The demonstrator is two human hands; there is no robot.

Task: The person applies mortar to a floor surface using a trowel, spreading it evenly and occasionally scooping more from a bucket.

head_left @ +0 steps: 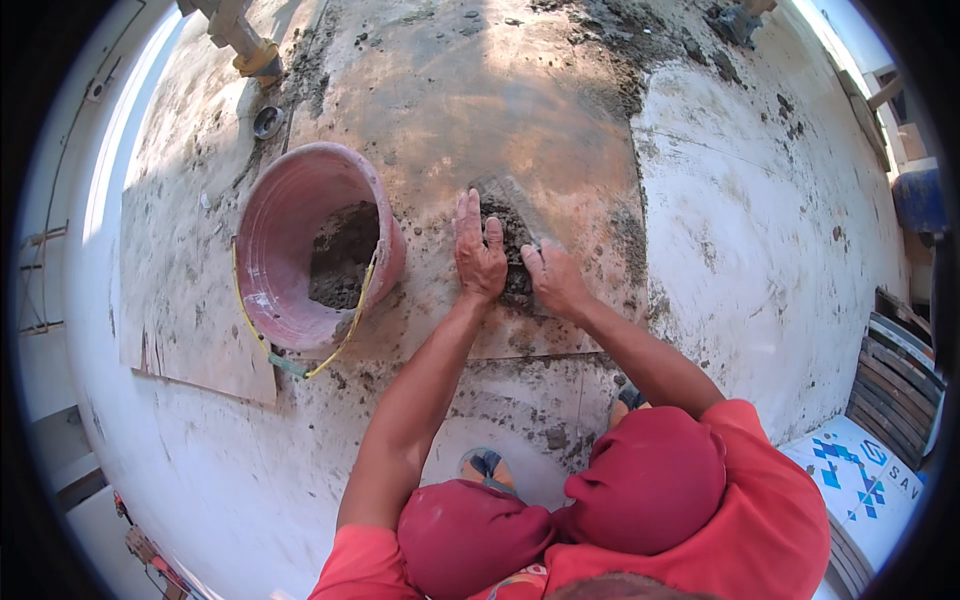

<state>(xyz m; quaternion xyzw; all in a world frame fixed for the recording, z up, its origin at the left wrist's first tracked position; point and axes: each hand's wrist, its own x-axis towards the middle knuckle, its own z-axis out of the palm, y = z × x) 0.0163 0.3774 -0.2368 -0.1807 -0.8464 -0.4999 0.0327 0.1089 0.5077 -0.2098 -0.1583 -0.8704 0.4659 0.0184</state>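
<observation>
My left hand [481, 252] has its fingers stretched out along the left side of a dark lump of wet, gritty mortar [510, 226], which lies on a grey, slab-like piece on a stained board [420, 140]. My right hand [556, 280] is at the lump's lower right, fingers curled and thumb pointing up-left; what it grips is hidden. Left of both hands stands a pink bucket [280, 230] with a yellow handle, partly filled with grey-brown mortar [342, 262].
A support with a yellow band [255, 55] stands upper left, near a small metal ring or cup [268, 122]. At right are a blue barrel [915, 200], stacked boards [890, 390] and a white printed panel [845, 490]. My sandalled feet [485, 470] are below my hands on the dirty floor.
</observation>
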